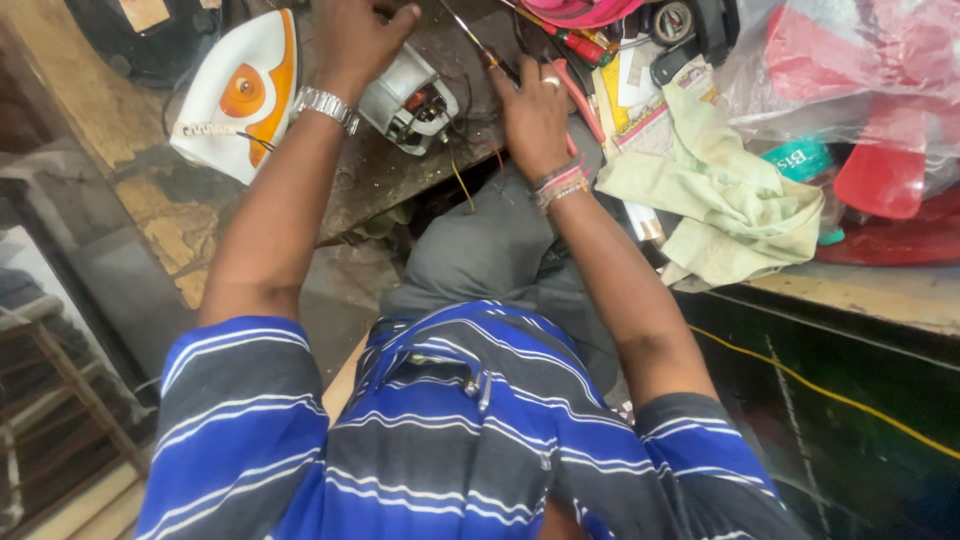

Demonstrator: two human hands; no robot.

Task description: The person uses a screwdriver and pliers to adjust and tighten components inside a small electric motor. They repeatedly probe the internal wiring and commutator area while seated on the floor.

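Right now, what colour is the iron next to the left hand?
The iron is white with orange parts, seen in the head view, beside the left hand.

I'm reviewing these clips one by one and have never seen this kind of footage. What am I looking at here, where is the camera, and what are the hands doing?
There is one picture, taken by a camera on the person's head, looking down over a blue striped shirt at a cluttered workbench. The left hand, with a metal wristwatch, grips a small electric motor. The right hand, wearing a ring and thread bracelets, holds a thin screwdriver near the motor. A white and orange clothes iron lies to the left. A pale green cloth lies to the right, with red plastic parts beyond it.
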